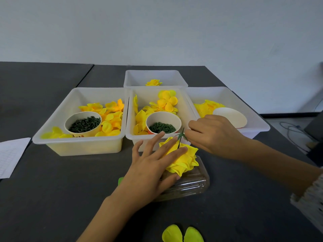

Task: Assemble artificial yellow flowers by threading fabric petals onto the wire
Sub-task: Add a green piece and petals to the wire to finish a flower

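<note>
1. Our left hand (153, 165) lies flat with the fingers straight and spread, pressing on the yellow fabric flower (183, 159). The thumb reaches down onto the clear plastic container (190, 184) under it.
2. Our right hand (215, 133) has its fingers curled in at the tip of the thin dark green wire (180, 139) sticking up out of the flower. It looks like a pinch on the little green leafy bit there, but the fingertips hide the contact, so we can't really tell.
3. The flower is layered, pointy-edged, soft-looking cloth. The container is ribbed, see-through and mostly covered by hand and flower.
4. Behind sit four white, slightly translucent plastic bins. The left bin (57, 133) and middle bin (132, 137) hold loose yellow petals plus a paper cup each: small dark green pegs (85, 124) in one, dark green rings (161, 127) in the other.
5. The right bin (262, 124) has petals and a white paper bowl (230, 116), partly behind our hand. The back bin (155, 74) holds one finished flower (153, 82).
6. Two loose petals (181, 234) are cut off at the bottom edge. Lined paper (12, 156) runs off the left.
</note>
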`<state>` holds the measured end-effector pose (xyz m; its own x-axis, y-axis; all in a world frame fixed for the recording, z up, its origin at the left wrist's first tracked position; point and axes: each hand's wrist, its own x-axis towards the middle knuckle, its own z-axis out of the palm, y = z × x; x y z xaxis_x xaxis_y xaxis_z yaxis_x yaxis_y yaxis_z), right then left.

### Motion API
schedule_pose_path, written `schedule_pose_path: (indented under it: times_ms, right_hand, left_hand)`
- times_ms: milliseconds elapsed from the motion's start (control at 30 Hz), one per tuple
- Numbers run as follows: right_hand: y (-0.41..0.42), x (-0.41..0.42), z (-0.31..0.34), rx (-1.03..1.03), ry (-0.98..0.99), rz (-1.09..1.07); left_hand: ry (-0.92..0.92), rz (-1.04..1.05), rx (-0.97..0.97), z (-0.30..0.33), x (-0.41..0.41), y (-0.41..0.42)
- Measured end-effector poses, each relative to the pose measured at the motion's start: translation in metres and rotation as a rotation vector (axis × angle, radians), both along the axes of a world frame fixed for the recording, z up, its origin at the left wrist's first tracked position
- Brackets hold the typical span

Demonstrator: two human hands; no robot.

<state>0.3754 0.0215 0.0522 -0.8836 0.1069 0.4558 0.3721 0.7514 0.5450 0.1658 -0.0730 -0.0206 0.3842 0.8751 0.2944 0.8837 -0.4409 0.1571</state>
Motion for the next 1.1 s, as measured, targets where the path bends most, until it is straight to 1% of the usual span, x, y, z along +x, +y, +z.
schedule_pose_path:
  times_ms: [67,100,133,167,233,267,300,367,433,533,667,833,900,1000,1100]
  right_hand:
    - [-0.001,0.002,0.001,-0.118,-0.041,-0.014]
    - [-0.002,0.003,0.003,-0.213,-0.019,-0.044]
    - [-0.002,0.003,0.004,-0.33,0.046,-0.08]
    - [-0.003,0.003,0.005,-0.473,0.146,-0.117]
    - [-0.002,0.0,0.006,-0.834,0.347,-0.154]
    - [-0.002,-0.004,0.005,-1.02,0.42,-0.139]
    - [-0.002,-0.008,0.004,-1.158,0.465,-0.122]
    - [-0.003,-0.017,0.001,-1.316,0.49,-0.118]
    - [-0.005,-0.023,-0.005,-1.409,0.493,-0.147]
    - [-0.009,-0.027,-0.012,-1.454,0.483,-0.185]
    - [-0.008,-0.028,-0.011,-1.448,0.48,-0.251]
    - [-0.012,-0.031,-0.009,-1.405,0.479,-0.296]
    - [-0.017,-0.032,-0.014,-1.38,0.543,-0.331]
    - [-0.027,-0.036,-0.027,-1.337,0.743,-0.361]
    - [-0.038,-0.04,-0.037,-1.31,0.899,-0.334]
  left_hand:
    - [0.005,-0.003,-0.001,-0.001,-0.001,0.0]
    - [0.01,-0.005,0.002,-0.001,-0.001,0.0]
    - [0.015,-0.005,0.004,-0.001,-0.001,0.001]
    - [0.016,-0.005,0.006,-0.001,-0.001,0.001]
    - [0.015,-0.003,0.009,-0.001,-0.001,0.001]
    - [0.018,-0.003,0.01,-0.001,-0.001,0.001]
    - [0.022,-0.004,0.01,0.0,-0.001,0.001]
    - [0.025,-0.007,0.009,0.0,-0.001,0.002]
    - [0.028,-0.011,-0.005,0.001,-0.002,0.001]
    - [0.038,-0.017,-0.019,0.002,-0.003,0.0]
    - [0.01,-0.062,-0.004,0.004,-0.006,-0.001]
    - [-0.138,-0.14,-0.038,0.003,-0.01,-0.006]
    - [-0.126,-0.132,-0.033,0.001,-0.01,-0.009]
    - [-0.102,-0.118,-0.021,0.0,-0.009,-0.009]
    - [-0.175,-0.143,-0.039,0.0,-0.008,-0.01]
